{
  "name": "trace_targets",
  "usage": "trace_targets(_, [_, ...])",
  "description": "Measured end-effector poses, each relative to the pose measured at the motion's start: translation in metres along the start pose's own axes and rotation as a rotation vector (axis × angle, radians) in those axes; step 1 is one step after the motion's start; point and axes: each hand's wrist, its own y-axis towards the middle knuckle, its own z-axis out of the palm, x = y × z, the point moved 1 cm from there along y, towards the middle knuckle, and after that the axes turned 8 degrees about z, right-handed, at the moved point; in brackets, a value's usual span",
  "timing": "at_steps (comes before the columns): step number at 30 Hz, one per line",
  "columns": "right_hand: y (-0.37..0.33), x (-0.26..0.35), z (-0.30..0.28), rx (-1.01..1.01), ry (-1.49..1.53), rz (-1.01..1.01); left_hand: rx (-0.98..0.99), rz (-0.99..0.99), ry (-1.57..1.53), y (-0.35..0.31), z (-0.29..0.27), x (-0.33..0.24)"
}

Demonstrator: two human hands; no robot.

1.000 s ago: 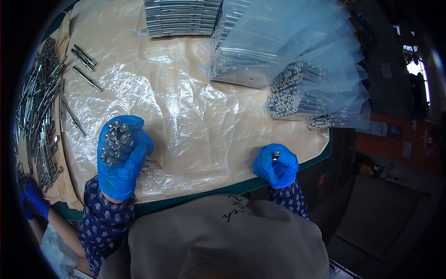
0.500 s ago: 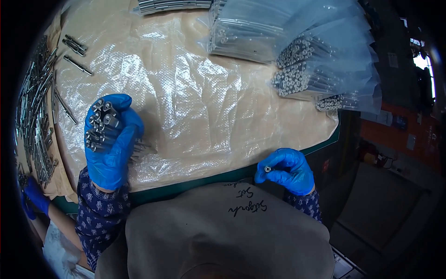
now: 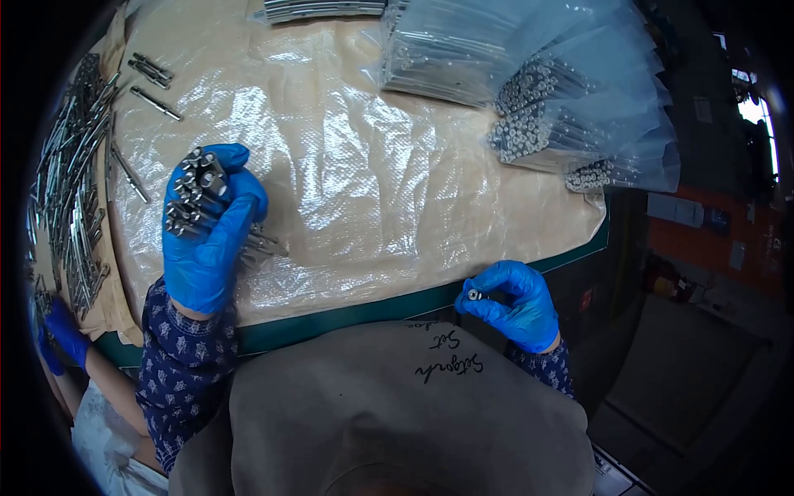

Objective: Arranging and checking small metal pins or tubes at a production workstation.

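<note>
My left hand (image 3: 207,236), in a blue glove, is wrapped round a bundle of metal rods (image 3: 197,192), their round ends facing up. It is held over the sheet-covered table at the left. My right hand (image 3: 521,306), gloved alike, is off the table's near edge at the right. Its thumb and forefinger pinch a single metal rod (image 3: 474,295), seen nearly end-on, so most of its length is hidden. Below the left hand, several more rod ends (image 3: 263,247) show, partly hidden by the hand.
A heap of loose metal rods (image 3: 74,182) lies along the left side, with a few stray rods (image 3: 155,102) beside it. Clear plastic bags of rods (image 3: 529,136) are stacked at the far right. A co-worker's gloved hand (image 3: 64,331) is at the lower left.
My left hand has moved slightly up and to the right with its bundle of rods. My right hand still pinches the single rod and has hardly moved.
</note>
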Motion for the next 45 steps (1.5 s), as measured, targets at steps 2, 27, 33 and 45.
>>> trace_targets(2, [0.004,0.016,0.000,0.048,-0.096,-0.004,-0.035,0.000,-0.044,-0.001,0.004,-0.009])
trace_targets(27, [0.164,0.092,0.103,0.316,-0.071,-0.677,0.002,0.054,0.211,-0.002,0.007,-0.010])
trace_targets(33, [0.167,0.101,0.096,0.272,-0.335,-0.915,0.084,0.239,0.353,-0.007,0.009,-0.006])
trace_targets(45, [0.176,0.075,0.110,0.400,0.015,-0.448,-0.073,0.104,-0.013,-0.003,0.005,0.004])
